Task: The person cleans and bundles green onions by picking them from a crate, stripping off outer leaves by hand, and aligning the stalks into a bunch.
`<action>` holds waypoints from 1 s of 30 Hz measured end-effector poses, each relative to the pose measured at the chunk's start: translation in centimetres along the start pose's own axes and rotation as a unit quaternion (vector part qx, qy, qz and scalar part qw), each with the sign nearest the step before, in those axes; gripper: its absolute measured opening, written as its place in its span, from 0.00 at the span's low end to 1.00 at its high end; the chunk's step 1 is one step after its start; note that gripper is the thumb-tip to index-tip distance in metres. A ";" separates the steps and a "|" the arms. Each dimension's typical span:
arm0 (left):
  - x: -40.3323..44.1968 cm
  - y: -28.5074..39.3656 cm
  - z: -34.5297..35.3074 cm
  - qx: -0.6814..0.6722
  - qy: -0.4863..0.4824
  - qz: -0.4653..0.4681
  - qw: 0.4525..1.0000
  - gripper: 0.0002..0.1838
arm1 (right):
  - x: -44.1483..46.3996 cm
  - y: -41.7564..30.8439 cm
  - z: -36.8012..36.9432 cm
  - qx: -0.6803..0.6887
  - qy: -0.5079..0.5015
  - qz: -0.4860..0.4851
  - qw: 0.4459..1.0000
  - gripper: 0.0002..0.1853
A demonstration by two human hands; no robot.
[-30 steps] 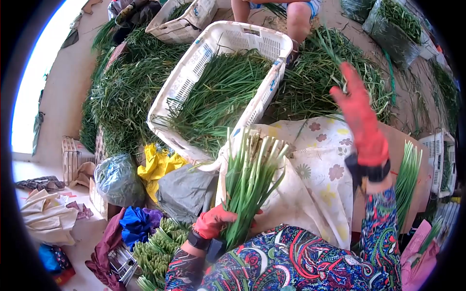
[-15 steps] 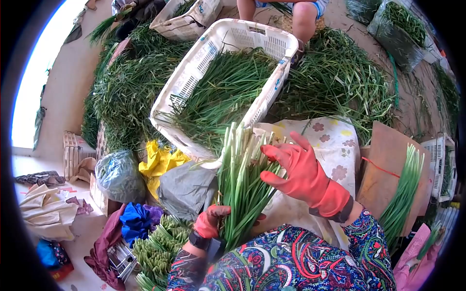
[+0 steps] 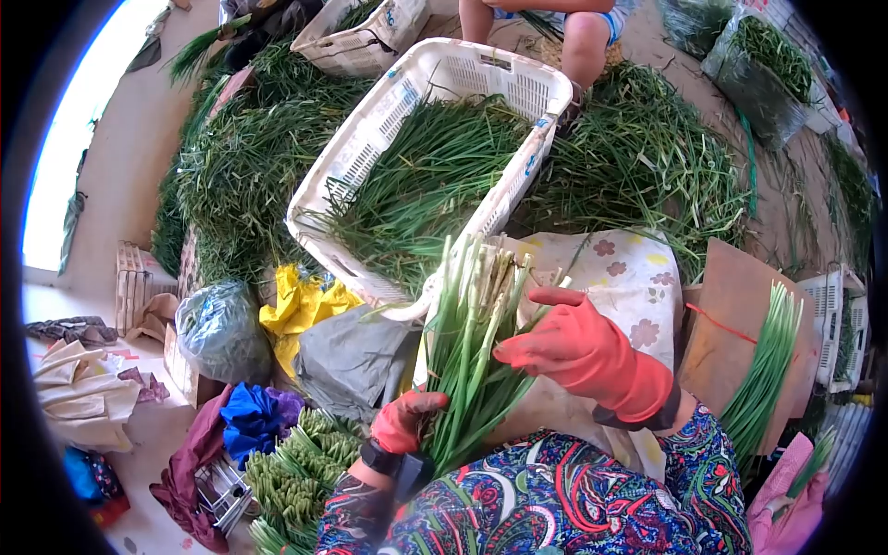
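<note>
My left hand (image 3: 407,422), in a red rubber glove, grips a bunch of green chives (image 3: 474,370) low on its leafy part. The pale stem ends point up and away from me, spread at slightly different heights. Beside the bunch on its right is my right hand (image 3: 592,356), also in a red glove. Its thumb and forefinger are apart, with the fingertips against or just in front of the stems. Whether a single stem lies between those fingers I cannot tell.
A white plastic crate (image 3: 310,217) of loose chives stands ahead, with heaps of greens (image 3: 259,166) around it. Tied bundles (image 3: 301,472) lie at lower left. More chives (image 3: 768,361) rest on a brown board (image 3: 726,296) at right. Another person's knee (image 3: 585,46) shows beyond the crate.
My right hand has moved slightly down, its raised fingers lowering and curling closer to the stems. The bunch leans a little more to the right; my left hand keeps its hold.
</note>
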State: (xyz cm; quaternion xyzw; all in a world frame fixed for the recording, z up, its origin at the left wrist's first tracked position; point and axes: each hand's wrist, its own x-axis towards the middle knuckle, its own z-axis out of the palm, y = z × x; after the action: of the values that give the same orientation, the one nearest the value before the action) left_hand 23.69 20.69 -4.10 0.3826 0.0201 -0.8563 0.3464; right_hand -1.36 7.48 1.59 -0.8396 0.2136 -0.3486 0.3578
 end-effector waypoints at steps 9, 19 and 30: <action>0.0 0.6 0.6 0.100 0.057 0.028 0.993 0.34 | 1.1 1.5 -9.0 0.069 0.351 0.186 0.915 0.16; 0.1 0.9 3.0 0.213 0.045 0.045 0.975 0.30 | 0.5 3.2 3.1 0.126 0.078 0.310 0.939 0.16; 0.2 0.8 2.9 -0.019 0.041 0.029 0.999 0.25 | 0.6 -0.6 2.0 -0.004 0.034 0.154 0.988 0.03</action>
State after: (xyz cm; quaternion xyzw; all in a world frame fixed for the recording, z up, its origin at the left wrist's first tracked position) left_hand 22.28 19.09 -2.01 0.4115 0.0393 -0.8290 0.3767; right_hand 0.61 8.43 1.29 -0.7860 0.3535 -0.3164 0.3964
